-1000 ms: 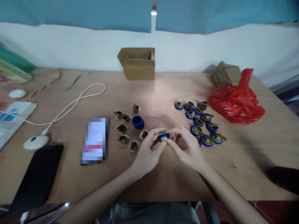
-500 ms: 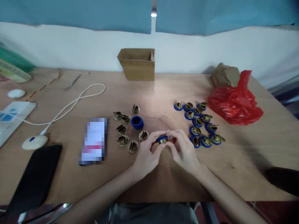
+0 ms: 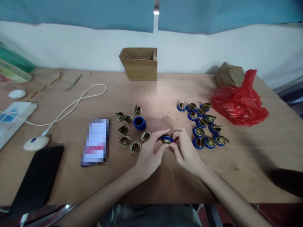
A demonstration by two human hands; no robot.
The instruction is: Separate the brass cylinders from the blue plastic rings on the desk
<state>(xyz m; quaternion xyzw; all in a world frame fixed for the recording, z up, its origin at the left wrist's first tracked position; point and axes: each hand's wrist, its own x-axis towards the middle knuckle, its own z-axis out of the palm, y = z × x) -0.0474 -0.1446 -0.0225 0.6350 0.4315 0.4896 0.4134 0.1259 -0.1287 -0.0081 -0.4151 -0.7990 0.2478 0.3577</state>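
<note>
Both hands meet over the middle of the wooden table (image 3: 165, 186). My left hand (image 3: 149, 154) and my right hand (image 3: 184, 149) pinch one small brass piece with a blue ring (image 3: 167, 138) between their fingertips. To the left lie several bare brass pieces (image 3: 124, 130) around a stack of blue rings (image 3: 139, 123). To the right sits a cluster of several brass pieces fitted with blue rings (image 3: 203, 124), close to my right hand.
An open cardboard box (image 3: 139, 63) stands at the back. A red plastic bag (image 3: 239, 102) and a brown packet (image 3: 229, 75) lie at right. At left are a blurred card (image 3: 96, 142), a black phone (image 3: 35, 179), a white cable (image 3: 75, 102) and a white mouse-like device (image 3: 36, 143).
The hands have shifted slightly and the fingers have turned the ringed brass piece between them. Nothing else has moved.
</note>
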